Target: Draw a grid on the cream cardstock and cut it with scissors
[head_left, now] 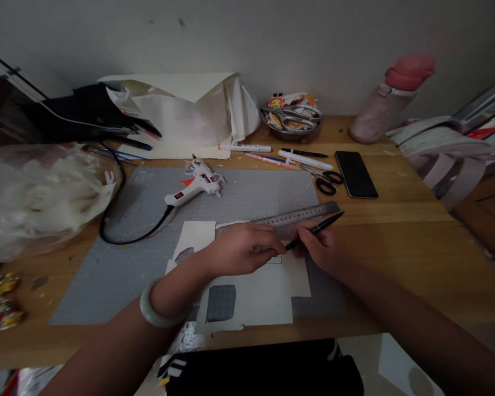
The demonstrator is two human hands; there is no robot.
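My right hand [319, 245] is closed round a black pen [324, 224], whose lower end slants down to the left toward the paper. Close to that end, the fingers of my left hand [251, 247] are pinched together; what is between them, if anything, is hidden. Under both hands lies a white sheet of card [259, 300] with openings cut into it and a small drawn rectangle partly covered by my left hand. A steel ruler [301, 214] rests just beyond my fingers. The grey cutting mat [119, 275] is beneath the card.
A white glue gun [196, 184] with a black cord lies on the mat. Beyond are scissors [328, 181], a phone [357, 174], markers [305, 159] and a bowl [292, 132] holding silver scissors. A pink-topped bottle [383, 110] stands back right; a plastic bag [45, 198] fills the left.
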